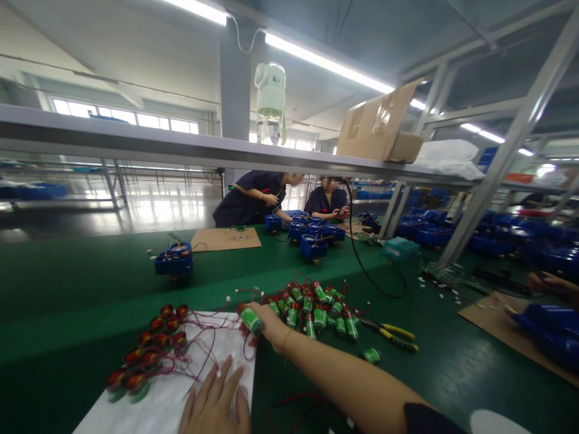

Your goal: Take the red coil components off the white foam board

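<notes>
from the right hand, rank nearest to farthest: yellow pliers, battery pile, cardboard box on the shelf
From the right hand:
1. battery pile, just right of it
2. yellow pliers, farther right on the mat
3. cardboard box, up on the shelf, far back

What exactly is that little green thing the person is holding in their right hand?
The green cylinder is a small battery-like cell with a shiny green wrap, a red end cap and thin red wires trailing from it. It lies tilted in the fingertips of the right hand, over the far right corner of the white sheet on the green table. A pile of similar green cells lies just to its right.
</notes>
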The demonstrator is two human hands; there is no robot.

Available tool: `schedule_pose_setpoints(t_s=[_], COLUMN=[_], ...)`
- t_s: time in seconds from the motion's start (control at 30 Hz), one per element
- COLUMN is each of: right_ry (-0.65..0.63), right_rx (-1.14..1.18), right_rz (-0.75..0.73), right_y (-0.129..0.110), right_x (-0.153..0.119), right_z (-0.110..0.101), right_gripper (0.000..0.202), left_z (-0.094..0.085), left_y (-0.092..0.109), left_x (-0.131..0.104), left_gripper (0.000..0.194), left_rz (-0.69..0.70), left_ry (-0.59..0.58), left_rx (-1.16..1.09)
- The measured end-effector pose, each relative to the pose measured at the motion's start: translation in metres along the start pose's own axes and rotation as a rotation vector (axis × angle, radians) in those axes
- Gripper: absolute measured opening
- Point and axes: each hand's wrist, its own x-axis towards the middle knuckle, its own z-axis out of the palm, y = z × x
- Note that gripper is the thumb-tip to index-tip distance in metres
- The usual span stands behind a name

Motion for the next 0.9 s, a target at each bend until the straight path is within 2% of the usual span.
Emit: schedule_pose_setpoints(t_s=[0.13,0.27,0.4,0.47,0.53,0.63,0.7,0.8,0.9], right_ry=[-0.009,-0.011,-0.081,-0.110,-0.082,-0.020,-0.024,-0.073,-0.089], right_rx=[0.113,0.069,-0.120,-0.247,-0.380,-0.549,-0.642,-0.779,-0.864], right_rz=[0.093,0.022,-0.156,-0.240,-0.293,-0.321,-0.323,-0.327,-0.349], right_y=[-0.002,0.000,0.006,0.006,0.007,0.007,0.006,0.001,-0.006], right_x=[0.004,0.001,-0.014,-0.022,-0.028,-0.028,-0.025,-0.019,-0.017], right_z=[0.004,0.004,0.007,0.007,0.007,0.008,0.009,0.010,0.011], right_gripper=[0.058,0.071,0.045,0.046,0.053,0.058,0.054,0.042,0.028], left_z=[-0.001,0.001,0.007,0.009,0.012,0.019,0.025,0.031,0.029], left_y=[0.002,0.001,-0.001,-0.002,-0.003,-0.008,-0.013,-0.019,-0.018], left_x=[0.000,-0.001,-0.002,-0.002,-0.003,-0.005,-0.007,-0.008,-0.007], left_gripper=[0.043,0.042,0.043,0.042,0.042,0.041,0.040,0.040,0.042], left_rz=[-0.001,-0.005,0.002,0.010,0.016,0.030,0.054,0.083,0.062], left_ry=[0.009,0.028,0.036,0.039,0.046,0.068,0.077,0.076,0.074], left_rx=[-0.011,-0.018,-0.012,-0.009,-0.003,0.010,0.013,0.011,0.002])
